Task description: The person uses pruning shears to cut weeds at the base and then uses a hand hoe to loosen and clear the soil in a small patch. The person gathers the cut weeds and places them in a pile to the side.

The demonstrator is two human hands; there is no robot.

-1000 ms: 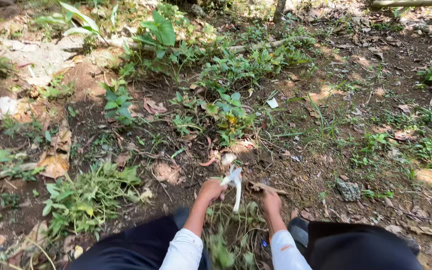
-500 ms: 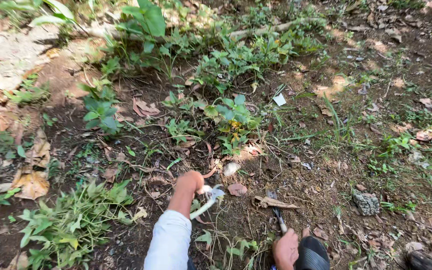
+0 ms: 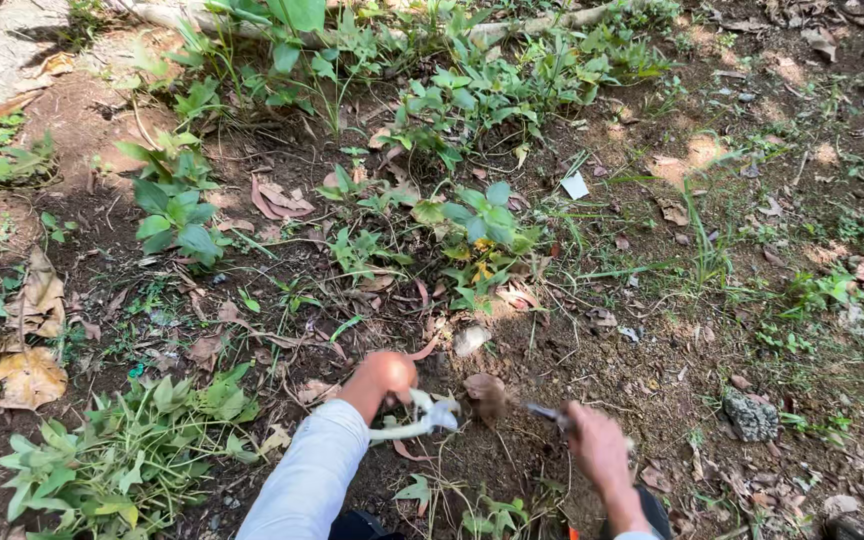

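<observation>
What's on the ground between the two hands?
In the head view, a curled brown dry leaf lies on bare soil between the left hand holding a pale root and the right hand.

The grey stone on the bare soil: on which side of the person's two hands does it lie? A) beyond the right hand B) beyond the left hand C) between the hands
A: the grey stone lies on the soil out past the right hand, away from the left hand.

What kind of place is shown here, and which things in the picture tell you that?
Most likely a garden plot or a shaded patch outdoors. The ground is bare dark soil with dry fallen leaves and low green weeds. A heap of pulled weeds lies near the left hand.
</observation>
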